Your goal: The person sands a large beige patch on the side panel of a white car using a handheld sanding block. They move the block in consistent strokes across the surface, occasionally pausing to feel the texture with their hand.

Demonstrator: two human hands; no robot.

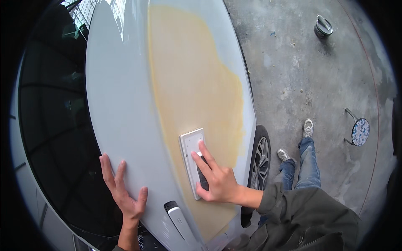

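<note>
A long white sanding block [191,144] with a dark grip lies flat on a beige-yellow patch of filler [188,75] on a pale grey car body panel [121,104]. My right hand [220,182] grips the block, thumb on the near side and fingers stretched along its top. The block's underside is hidden. To the left, my left hand [127,203] rests with fingers spread at the panel's edge, beside the dark window glass [54,125]. It holds nothing. A door handle [180,221] sits between my two forearms, close to the lower edge.
A car wheel [261,157] shows below the panel on the right. On the concrete floor [289,62] stand a round stool [360,131] with a patterned seat and a dark can [323,28] with something pale across its top. My legs [309,163] stand right of the wheel.
</note>
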